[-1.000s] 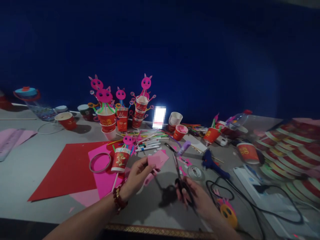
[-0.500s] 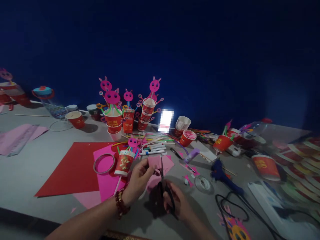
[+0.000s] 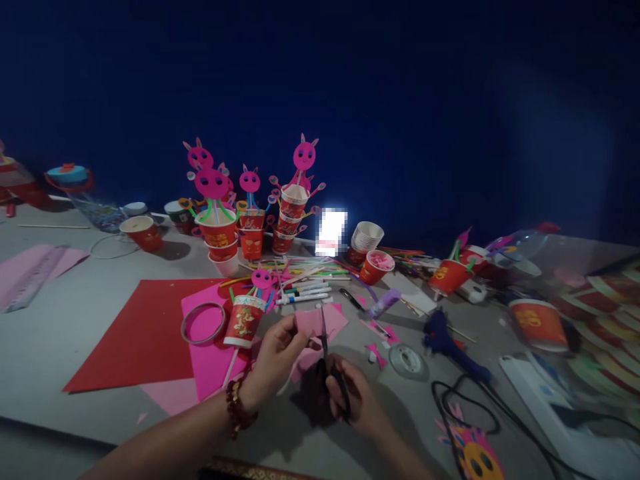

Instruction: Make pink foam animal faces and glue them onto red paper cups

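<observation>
My left hand [image 3: 280,350], with a beaded bracelet [image 3: 239,405] at the wrist, pinches a piece of light pink paper [image 3: 309,322]. My right hand [image 3: 354,393] has its fingers through the handles of black scissors [image 3: 327,367]. Their blades point away from me and lie at the paper, just right of my left fingertips. More pink paper [image 3: 336,319] lies behind and under the blades. Left of my hands a red paper cup [image 3: 245,321] with a pink bunny-like figure leans on bright pink paper [image 3: 203,360].
A roll of tape [image 3: 201,323] lies on red paper [image 3: 125,340]. Markers [image 3: 305,291] and a purple glue stick [image 3: 384,303] lie behind my hands. To the right are clear tape [image 3: 409,361] and a blue glue gun [image 3: 453,347] with its cord. Stacked cups [image 3: 290,217] stand at the back.
The whole view has shifted slightly, with the back cups now a little higher and further left. My hands keep nearly the same place, still holding the paper and scissors.
</observation>
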`<state>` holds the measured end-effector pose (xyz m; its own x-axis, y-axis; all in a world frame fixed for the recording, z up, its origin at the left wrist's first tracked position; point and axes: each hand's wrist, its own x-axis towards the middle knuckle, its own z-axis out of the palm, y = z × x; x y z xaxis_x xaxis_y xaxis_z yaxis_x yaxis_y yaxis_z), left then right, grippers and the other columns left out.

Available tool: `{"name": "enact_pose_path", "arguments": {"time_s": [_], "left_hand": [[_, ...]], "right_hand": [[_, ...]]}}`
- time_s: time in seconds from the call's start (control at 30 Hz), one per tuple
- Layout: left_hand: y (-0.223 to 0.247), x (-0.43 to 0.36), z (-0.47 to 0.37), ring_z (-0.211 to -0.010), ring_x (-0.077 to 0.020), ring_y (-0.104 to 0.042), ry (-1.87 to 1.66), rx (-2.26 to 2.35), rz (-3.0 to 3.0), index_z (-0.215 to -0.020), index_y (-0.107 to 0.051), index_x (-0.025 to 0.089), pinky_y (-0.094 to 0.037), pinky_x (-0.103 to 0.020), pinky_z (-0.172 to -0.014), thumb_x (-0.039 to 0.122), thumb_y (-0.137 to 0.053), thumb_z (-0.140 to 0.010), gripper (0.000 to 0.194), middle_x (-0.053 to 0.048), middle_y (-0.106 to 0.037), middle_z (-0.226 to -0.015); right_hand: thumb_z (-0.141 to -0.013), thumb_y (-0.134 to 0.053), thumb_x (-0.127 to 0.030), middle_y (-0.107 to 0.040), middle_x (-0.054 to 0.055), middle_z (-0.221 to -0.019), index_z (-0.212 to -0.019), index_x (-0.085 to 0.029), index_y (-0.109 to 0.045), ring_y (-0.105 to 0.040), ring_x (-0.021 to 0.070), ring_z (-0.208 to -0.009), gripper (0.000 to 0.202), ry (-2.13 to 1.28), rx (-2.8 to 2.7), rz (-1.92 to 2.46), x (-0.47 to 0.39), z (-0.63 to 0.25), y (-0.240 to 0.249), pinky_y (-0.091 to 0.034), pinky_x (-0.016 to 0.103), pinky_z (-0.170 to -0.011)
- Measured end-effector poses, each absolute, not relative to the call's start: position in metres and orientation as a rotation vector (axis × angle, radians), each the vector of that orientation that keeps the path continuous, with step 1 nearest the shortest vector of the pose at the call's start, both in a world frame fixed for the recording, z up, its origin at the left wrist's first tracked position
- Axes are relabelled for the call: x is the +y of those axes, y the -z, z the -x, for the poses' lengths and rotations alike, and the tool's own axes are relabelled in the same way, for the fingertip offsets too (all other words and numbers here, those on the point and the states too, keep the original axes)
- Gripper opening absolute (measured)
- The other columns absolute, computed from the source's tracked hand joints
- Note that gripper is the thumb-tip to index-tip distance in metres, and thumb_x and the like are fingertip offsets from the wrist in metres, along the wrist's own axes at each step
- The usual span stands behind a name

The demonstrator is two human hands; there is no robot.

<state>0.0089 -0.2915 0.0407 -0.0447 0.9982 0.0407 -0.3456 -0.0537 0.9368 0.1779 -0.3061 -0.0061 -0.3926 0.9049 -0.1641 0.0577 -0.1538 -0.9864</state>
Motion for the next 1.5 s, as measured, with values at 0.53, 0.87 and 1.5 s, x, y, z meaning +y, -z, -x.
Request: {"name": "enact_pose_path", "arguments": {"time_s": [0.53,0.87,1.5], "left_hand": [[-0.044,-0.293,-0.002,-0.065,-0.0128,-0.064,-1.378,1.028,-1.047,-0.085,-0.069,0.017,-0.051,-0.023,-0.065,0.037,-0.069,-0.084,0.021,0.000,-0.067,-0.072],[-0.041,-0.292,0.000,-0.066,-0.0129,-0.061,-1.388,0.989,-1.044,-0.080,-0.068,0.017,-0.049,-0.024,-0.067,0.033,-0.069,-0.085,0.017,0.001,-0.065,-0.070],[-0.041,-0.291,0.009,-0.066,-0.0142,-0.057,-1.240,0.950,-1.273,-0.077,-0.062,0.017,-0.045,-0.025,-0.063,0.043,-0.062,-0.090,0.030,-0.002,-0.061,-0.071]], "right_hand": [[-0.073,-0.061,-0.079,-0.055,-0.004,-0.051,-0.071,-0.021,-0.048,-0.039,0.0060,-0.036,0.059,-1.627,-1.513,1.155,-0.308,-0.179,-0.006,-0.026,0.019,-0.034],[-0.073,-0.060,-0.079,-0.053,-0.004,-0.048,-0.068,-0.021,-0.049,-0.037,0.0068,-0.036,0.059,-1.607,-1.508,1.135,-0.309,-0.178,-0.011,-0.025,0.020,-0.035],[-0.068,-0.071,-0.071,-0.054,-0.005,-0.051,-0.065,-0.020,-0.049,-0.046,0.0090,-0.046,0.056,-1.666,-1.521,1.165,-0.303,-0.187,-0.022,-0.035,0.020,-0.047]]}}
